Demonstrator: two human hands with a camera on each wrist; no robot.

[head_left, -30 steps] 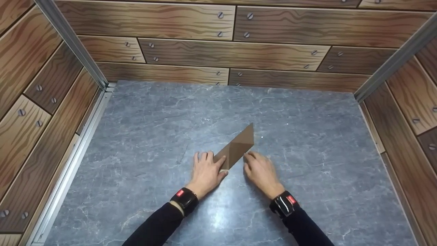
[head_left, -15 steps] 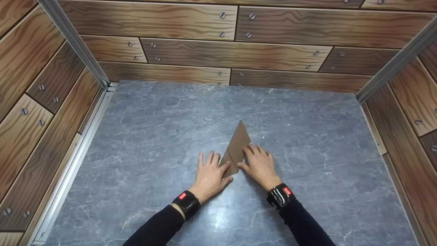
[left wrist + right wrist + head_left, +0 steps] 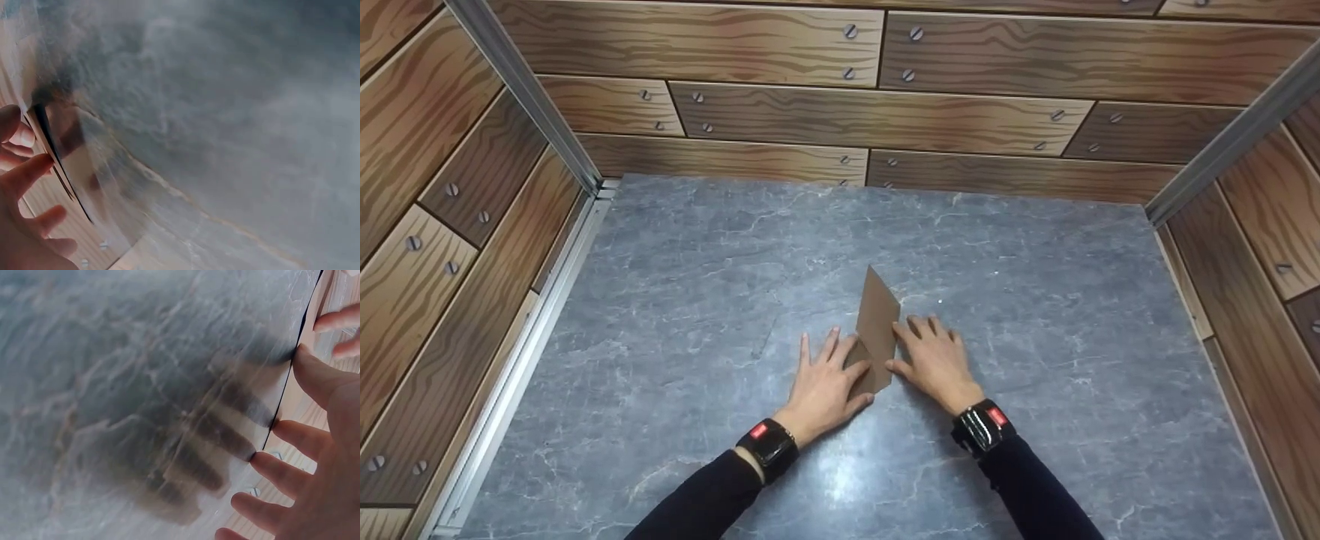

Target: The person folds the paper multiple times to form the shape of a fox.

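A folded piece of brown paper or thin card lies on the grey marbled surface, its pointed tip away from me. A crease sets off a smaller flap at its lower left. My left hand rests at that flap with fingers spread, index finger on the paper and thumb near its lower corner. Along the right edge, the thumb and fingertips of my right hand touch the side, the other fingers loosely extended. Both wrist views show the sheet nearly edge-on, with left-hand fingers and right-hand fingers beside it.
The grey marbled tabletop spreads around the hands. Wood-patterned panels stand at the back, left and right, with metal rails at the corners. A black band sits on each wrist.
The brown piece has turned counter-clockwise, its tip swinging left. My right hand has spread its fingers and come against the right edge. My left fingers have spread wider and stay at the lower left.
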